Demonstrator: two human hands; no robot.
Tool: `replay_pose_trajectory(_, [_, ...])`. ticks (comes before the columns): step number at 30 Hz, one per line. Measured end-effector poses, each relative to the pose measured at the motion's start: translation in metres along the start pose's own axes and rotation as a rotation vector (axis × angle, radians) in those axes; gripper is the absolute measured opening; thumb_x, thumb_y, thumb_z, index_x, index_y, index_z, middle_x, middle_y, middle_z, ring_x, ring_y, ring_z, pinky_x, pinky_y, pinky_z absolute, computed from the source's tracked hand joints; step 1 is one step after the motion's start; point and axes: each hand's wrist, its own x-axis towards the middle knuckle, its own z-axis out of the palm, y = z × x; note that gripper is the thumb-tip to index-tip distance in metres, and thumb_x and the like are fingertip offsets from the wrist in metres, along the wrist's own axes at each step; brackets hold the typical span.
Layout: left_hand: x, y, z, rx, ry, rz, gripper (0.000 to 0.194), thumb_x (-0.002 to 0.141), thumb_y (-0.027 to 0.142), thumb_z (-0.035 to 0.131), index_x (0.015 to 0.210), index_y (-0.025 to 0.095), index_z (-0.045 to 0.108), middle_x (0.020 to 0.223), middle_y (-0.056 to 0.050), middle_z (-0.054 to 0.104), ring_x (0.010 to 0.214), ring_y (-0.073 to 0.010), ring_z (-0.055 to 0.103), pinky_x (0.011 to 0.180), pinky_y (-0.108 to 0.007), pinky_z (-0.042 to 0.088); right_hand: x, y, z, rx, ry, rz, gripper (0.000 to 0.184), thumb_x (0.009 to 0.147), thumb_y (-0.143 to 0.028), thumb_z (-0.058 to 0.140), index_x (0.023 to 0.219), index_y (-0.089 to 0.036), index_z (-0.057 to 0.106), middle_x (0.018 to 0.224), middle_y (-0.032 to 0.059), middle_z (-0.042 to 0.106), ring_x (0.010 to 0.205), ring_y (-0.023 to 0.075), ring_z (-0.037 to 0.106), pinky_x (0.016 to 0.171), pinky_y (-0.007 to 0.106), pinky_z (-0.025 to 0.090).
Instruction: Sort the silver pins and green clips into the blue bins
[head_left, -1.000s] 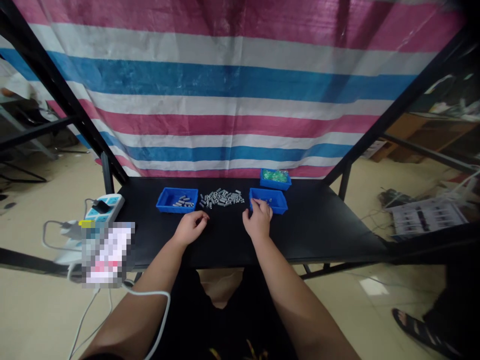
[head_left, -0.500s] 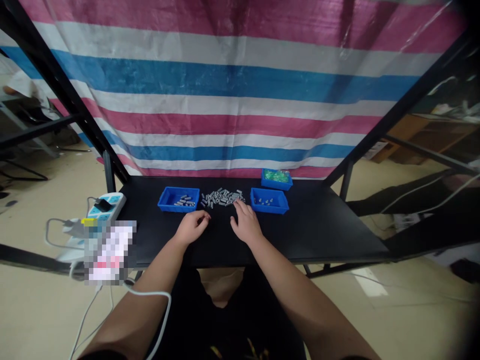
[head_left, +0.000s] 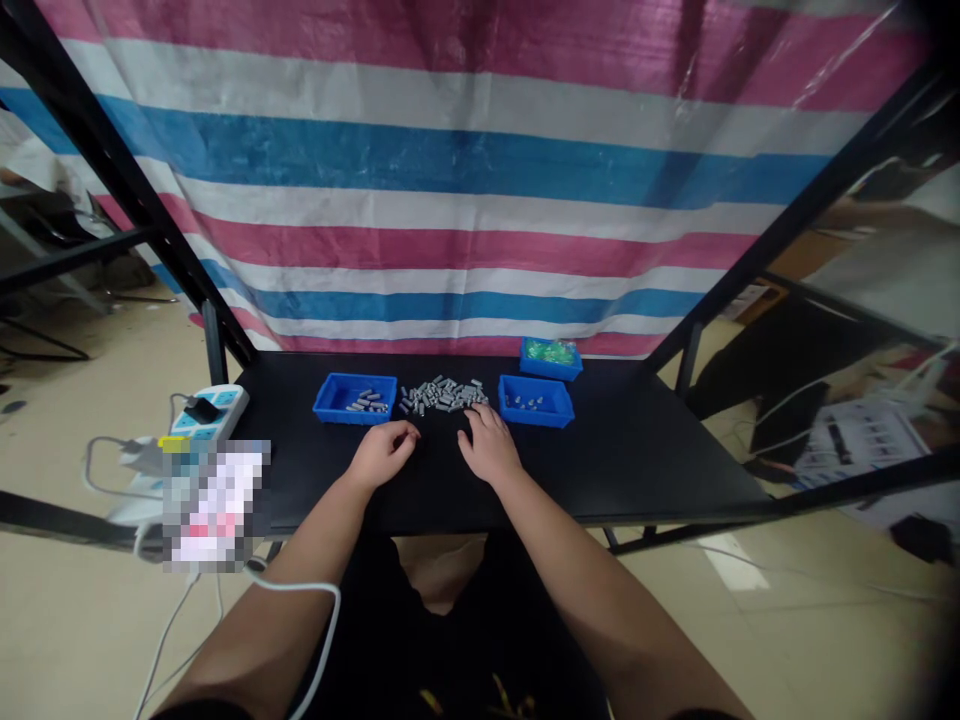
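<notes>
A loose pile of small grey metal cylinders (head_left: 444, 393) lies on the black table (head_left: 600, 470). My left hand (head_left: 385, 452) rests on the table in front of the pile, its fingers curled closed; whatever they may hold is hidden. At the pile's near right edge, my right hand (head_left: 487, 443) lies with fingers stretched out and thumb apart, the fingertips touching or almost touching the cylinders. Left of the pile, a blue tray (head_left: 334, 385) contains several similar cylinders. The blue tray on the right (head_left: 559, 405) holds several small metal pieces.
Behind the right tray stands a blue bin (head_left: 551, 369) of green pieces in clear plastic. A power strip (head_left: 225, 405) with cables and a blurred-out phone-like object (head_left: 217, 505) are at the left edge. A striped sheet (head_left: 450, 240) closes off the back. A person (head_left: 780, 350) stands beyond the right frame.
Both my hands keep almost the same place and pose. A person has come further into view on the right. The whole view has shifted slightly.
</notes>
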Motion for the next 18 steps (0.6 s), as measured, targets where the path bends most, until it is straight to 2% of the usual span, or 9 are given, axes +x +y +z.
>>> replay_pose_trajectory(3, [0.0001,-0.0010,0.0002,0.006,0.003,0.004,0.021,0.090,0.027,0.052,0.091,0.019,0.071,0.084,-0.005,0.073,0.074,-0.0187,0.066,0.072,-0.029,0.050,0.0005,0.0000,-0.0007,0.037,-0.013,-0.017,0.039,0.095,-0.028,0.050,0.131,-0.016,0.058,0.141,0.0127,0.051,0.136,0.0261,0.043,0.114,0.041,0.039])
replay_pose_trajectory(8, [0.0008,-0.0024,0.0005,0.011,0.009,-0.002,0.020,0.090,0.026,0.052,0.090,0.019,0.070,0.084,-0.004,0.073,0.074,-0.0183,0.067,0.072,-0.028,0.050,-0.0017,-0.0032,-0.0072,0.114,-0.020,-0.053,0.036,0.096,-0.023,0.045,0.128,-0.017,0.061,0.127,0.0112,0.057,0.117,0.0222,0.056,0.104,0.036,0.048])
replay_pose_trajectory(14, [-0.0002,-0.0030,0.0014,0.006,0.010,-0.002,0.019,0.091,0.026,0.052,0.091,0.020,0.070,0.085,-0.004,0.073,0.073,-0.0178,0.066,0.068,-0.027,0.048,-0.0026,-0.0036,-0.0081,0.067,0.053,-0.046,0.041,0.093,-0.020,0.051,0.132,-0.019,0.062,0.136,0.0106,0.056,0.127,0.0265,0.048,0.111,0.044,0.042])
replay_pose_trajectory(18, [-0.0009,-0.0026,0.0011,0.001,0.013,-0.002,0.019,0.091,0.025,0.052,0.090,0.019,0.070,0.085,-0.004,0.073,0.073,-0.0178,0.066,0.069,-0.027,0.048,-0.0008,-0.0012,-0.0045,0.116,0.043,-0.079,0.036,0.093,-0.013,0.047,0.120,-0.020,0.071,0.120,0.0078,0.066,0.115,0.0238,0.054,0.104,0.040,0.047])
